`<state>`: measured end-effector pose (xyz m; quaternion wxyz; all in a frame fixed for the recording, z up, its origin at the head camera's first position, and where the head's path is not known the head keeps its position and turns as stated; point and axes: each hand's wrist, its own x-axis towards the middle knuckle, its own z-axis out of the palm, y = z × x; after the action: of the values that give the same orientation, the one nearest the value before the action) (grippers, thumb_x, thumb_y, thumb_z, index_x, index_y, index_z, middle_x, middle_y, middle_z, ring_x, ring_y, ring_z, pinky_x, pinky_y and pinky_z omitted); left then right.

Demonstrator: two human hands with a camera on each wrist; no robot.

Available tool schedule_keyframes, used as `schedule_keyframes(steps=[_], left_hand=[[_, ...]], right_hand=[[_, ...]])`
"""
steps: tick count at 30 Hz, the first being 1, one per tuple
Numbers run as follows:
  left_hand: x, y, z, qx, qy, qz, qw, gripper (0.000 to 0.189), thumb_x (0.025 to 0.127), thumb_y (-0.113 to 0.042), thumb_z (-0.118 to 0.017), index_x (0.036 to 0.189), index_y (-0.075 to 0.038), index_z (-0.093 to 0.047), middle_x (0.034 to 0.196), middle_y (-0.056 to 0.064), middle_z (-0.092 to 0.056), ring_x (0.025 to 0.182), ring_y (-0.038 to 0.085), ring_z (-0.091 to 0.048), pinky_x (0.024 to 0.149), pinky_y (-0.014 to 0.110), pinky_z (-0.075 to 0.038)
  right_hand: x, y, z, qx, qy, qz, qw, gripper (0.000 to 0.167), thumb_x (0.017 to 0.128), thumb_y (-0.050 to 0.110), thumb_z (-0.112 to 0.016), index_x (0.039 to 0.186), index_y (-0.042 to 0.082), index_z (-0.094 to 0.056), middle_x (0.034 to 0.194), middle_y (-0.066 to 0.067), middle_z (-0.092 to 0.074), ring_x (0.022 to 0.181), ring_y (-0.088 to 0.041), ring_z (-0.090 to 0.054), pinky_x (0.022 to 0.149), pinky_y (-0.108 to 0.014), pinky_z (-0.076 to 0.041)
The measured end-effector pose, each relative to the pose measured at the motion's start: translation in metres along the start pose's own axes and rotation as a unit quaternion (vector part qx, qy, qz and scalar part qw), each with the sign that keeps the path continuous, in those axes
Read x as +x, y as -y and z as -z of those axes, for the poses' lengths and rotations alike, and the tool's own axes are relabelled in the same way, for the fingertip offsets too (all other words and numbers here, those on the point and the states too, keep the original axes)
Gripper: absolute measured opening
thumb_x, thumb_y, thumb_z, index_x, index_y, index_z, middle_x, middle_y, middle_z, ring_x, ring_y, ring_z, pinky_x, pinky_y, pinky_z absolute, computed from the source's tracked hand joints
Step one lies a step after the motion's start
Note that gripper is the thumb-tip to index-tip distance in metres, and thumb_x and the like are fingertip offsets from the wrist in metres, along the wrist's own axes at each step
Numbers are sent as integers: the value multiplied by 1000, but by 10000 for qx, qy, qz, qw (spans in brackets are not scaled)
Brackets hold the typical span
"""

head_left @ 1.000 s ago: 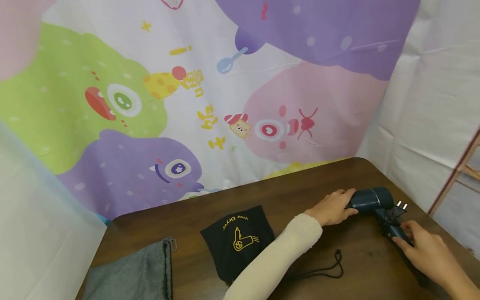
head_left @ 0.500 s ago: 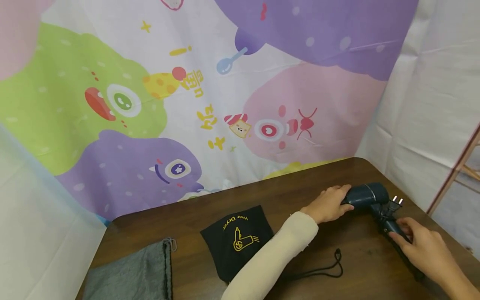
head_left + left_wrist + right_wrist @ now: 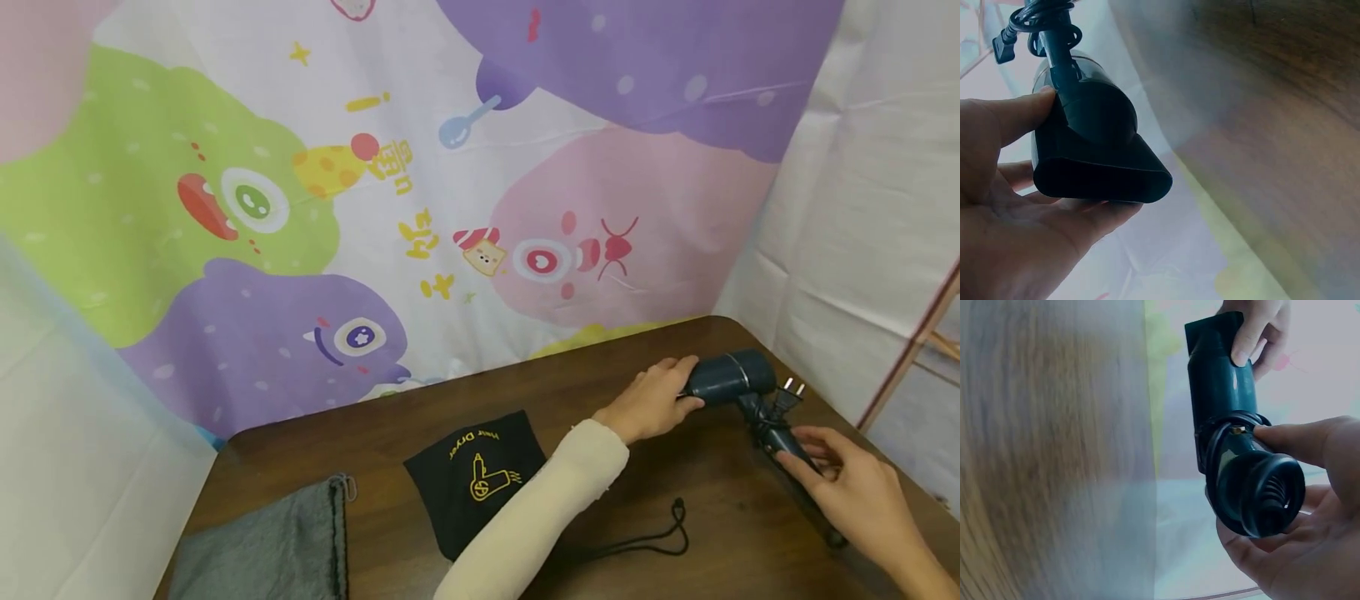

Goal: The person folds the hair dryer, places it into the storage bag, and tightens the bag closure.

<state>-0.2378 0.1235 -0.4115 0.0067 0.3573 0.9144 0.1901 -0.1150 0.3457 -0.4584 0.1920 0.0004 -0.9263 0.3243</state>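
Note:
A dark teal hair dryer (image 3: 723, 379) is held in both hands over the right side of the table. Its black cord is wound round the handle, and the two-pin plug (image 3: 787, 397) sticks up beside it. My left hand (image 3: 651, 402) grips the nozzle end, thumb on one face and fingers round the other, as the left wrist view shows with the flat nozzle (image 3: 1100, 178). My right hand (image 3: 862, 487) pinches the handle (image 3: 1235, 447) between thumb and fingers. Part of the handle hides behind the right fingers.
A black pouch (image 3: 465, 483) printed "Hair Dryer" lies mid-table, partly under the left sleeve, with its looped drawstring (image 3: 652, 546) to the right. A grey fleece pouch (image 3: 262, 546) lies at the left. A printed cloth (image 3: 450, 350) hangs behind the brown table (image 3: 705, 517).
Both hands have shifted the hair dryer slightly away from me and a little to the left. The grips stay the same, and the pouches have not moved.

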Motion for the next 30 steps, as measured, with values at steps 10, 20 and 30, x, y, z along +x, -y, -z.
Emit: schedule_keyframes(steps=[10, 20, 30], left_hand=[[-19, -1, 14, 56, -328, -36, 9994, 63, 96, -36, -66, 149, -13, -42, 133, 4, -57, 103, 8, -59, 84, 16, -48], [-47, 2, 31, -310, -730, -165, 9967, 60, 99, -33, -62, 150, -9, -40, 138, 8, -55, 108, 10, -59, 92, 20, -48], [-80, 9, 46, -499, -963, -102, 9940, 59, 103, -46, -51, 150, -12, -42, 139, 5, -55, 109, 11, -58, 93, 26, -49]], right_hand=[[-5, 9, 0, 730, -143, -330, 9967, 45, 91, 25, -75, 123, -5, -64, 109, -31, -67, 79, 26, -42, 60, -3, -43], [-5, 17, 3, 1378, -205, -109, 9902, 44, 90, 18, -76, 125, -6, -62, 107, 36, -49, 92, 22, -47, 72, 3, -39], [-9, 30, -2, 1412, 26, -22, 9900, 44, 91, 21, -75, 128, 1, -63, 114, 24, -53, 96, 21, -46, 71, 2, -39]])
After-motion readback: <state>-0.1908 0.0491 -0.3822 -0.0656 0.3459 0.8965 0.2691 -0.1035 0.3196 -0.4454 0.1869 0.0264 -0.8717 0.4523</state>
